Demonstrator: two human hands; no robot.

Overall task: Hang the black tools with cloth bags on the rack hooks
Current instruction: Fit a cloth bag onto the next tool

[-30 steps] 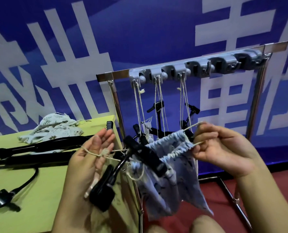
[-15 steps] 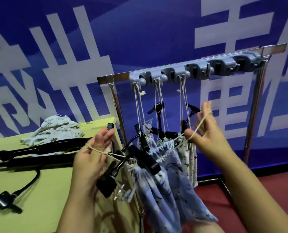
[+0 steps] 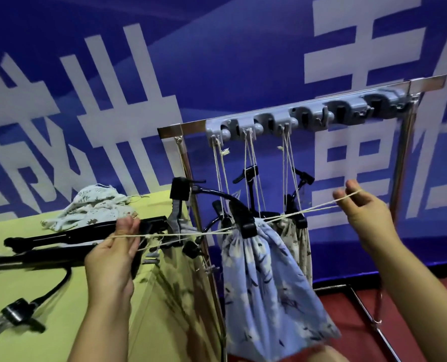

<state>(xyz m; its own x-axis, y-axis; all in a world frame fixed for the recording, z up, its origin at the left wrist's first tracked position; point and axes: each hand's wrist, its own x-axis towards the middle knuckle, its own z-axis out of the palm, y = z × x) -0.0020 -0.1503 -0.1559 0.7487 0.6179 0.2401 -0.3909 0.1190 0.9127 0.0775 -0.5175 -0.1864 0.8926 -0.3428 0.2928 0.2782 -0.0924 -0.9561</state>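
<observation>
The left hand (image 3: 112, 253) pinches one end of a pale drawstring (image 3: 185, 234) above the yellow-green surface (image 3: 60, 322); the right hand (image 3: 364, 209) pinches the other end, out to the right. The cord runs taut between them through the gathered neck of a blue cloth bag (image 3: 264, 280), which hangs in front of the rack (image 3: 308, 117) with a black tool (image 3: 239, 214) poking out of its top. Behind it, other bags hang by strings from the grey hooks (image 3: 248, 126). More black tools (image 3: 68, 237) and a floral bag (image 3: 91, 209) lie on the surface.
</observation>
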